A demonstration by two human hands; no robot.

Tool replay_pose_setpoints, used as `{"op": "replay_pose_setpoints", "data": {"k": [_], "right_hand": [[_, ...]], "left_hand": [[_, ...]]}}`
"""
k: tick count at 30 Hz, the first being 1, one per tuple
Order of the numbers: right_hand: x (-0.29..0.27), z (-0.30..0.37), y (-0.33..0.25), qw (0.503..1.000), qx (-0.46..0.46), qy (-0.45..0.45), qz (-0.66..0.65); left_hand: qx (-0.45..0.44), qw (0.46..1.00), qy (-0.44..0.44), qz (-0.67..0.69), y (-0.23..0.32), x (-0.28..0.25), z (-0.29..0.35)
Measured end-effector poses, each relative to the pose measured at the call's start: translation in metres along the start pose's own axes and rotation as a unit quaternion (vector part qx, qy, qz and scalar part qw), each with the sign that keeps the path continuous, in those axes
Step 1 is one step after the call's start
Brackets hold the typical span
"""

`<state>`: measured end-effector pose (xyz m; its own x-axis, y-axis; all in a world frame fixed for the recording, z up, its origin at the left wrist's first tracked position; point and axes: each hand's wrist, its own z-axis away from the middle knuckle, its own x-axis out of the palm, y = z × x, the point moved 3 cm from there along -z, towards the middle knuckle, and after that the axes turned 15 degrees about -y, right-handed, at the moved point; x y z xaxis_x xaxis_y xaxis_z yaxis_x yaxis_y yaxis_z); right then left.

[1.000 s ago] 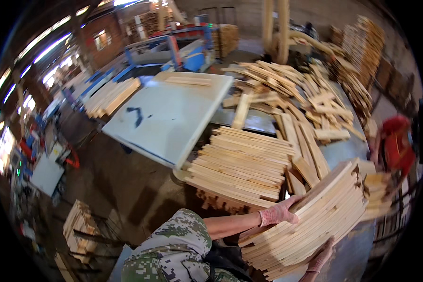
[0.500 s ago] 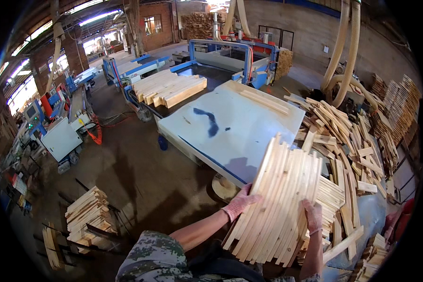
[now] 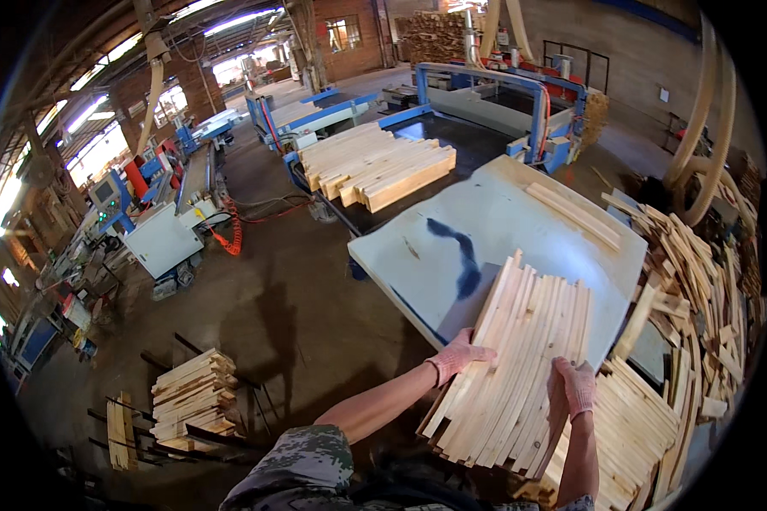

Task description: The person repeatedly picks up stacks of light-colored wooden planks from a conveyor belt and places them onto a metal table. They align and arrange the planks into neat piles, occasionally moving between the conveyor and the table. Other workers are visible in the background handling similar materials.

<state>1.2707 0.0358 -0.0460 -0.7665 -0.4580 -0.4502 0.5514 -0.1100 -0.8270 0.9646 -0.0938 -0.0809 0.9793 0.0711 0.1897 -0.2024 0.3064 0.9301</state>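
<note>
Between my two gloved hands is a wide bundle of pale wooden strips (image 3: 516, 366), laid side by side with uneven ends. My left hand (image 3: 464, 356), in a pink knit glove, clasps its left edge, thumb on top. On the opposite edge, my right hand (image 3: 576, 385) grips with the thumb over the strips; the fingers underneath are hidden. The bundle's far end overlaps the near part of the pale tabletop (image 3: 520, 247); whether it touches the top I cannot tell. Below my right hand lies another layer of wooden strips (image 3: 635, 426).
A stack of boards (image 3: 379, 166) sits beyond the tabletop, before a blue-framed machine (image 3: 481, 77). Two loose strips (image 3: 573, 215) lie on the tabletop. Offcuts (image 3: 694, 281) heap up at right. Strips rest on a dark metal rack (image 3: 194, 400) at lower left. A control cabinet (image 3: 162, 241) stands left.
My view has swung left, so the surroundings appear farther right. Both hands still hold the bundle of strips, which now covers part of the tabletop's near edge.
</note>
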Motion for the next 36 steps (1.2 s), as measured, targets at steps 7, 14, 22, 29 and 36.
{"op": "replay_pose_setpoints", "data": {"k": [7,14,22,29,36], "right_hand": [[0.014,-0.115,-0.036,0.986,-0.038,0.043,-0.157],[0.034,-0.217,-0.074,0.952,-0.099,0.006,-0.288],[0.098,-0.284,-0.108,0.951,-0.083,0.036,-0.297],[0.090,-0.272,-0.121,0.990,-0.072,0.093,-0.083],[0.156,-0.210,-0.239,0.917,0.124,0.260,0.275]], "left_hand": [[-0.144,0.907,-0.029,-0.395,0.111,-0.060,-0.124],[-0.139,0.891,-0.076,-0.426,0.146,-0.137,-0.224],[-0.069,0.949,-0.073,-0.300,0.118,-0.277,-0.303],[-0.091,0.904,-0.054,-0.414,0.179,-0.255,-0.258],[-0.082,0.894,-0.104,-0.429,0.192,-0.285,-0.232]]}}
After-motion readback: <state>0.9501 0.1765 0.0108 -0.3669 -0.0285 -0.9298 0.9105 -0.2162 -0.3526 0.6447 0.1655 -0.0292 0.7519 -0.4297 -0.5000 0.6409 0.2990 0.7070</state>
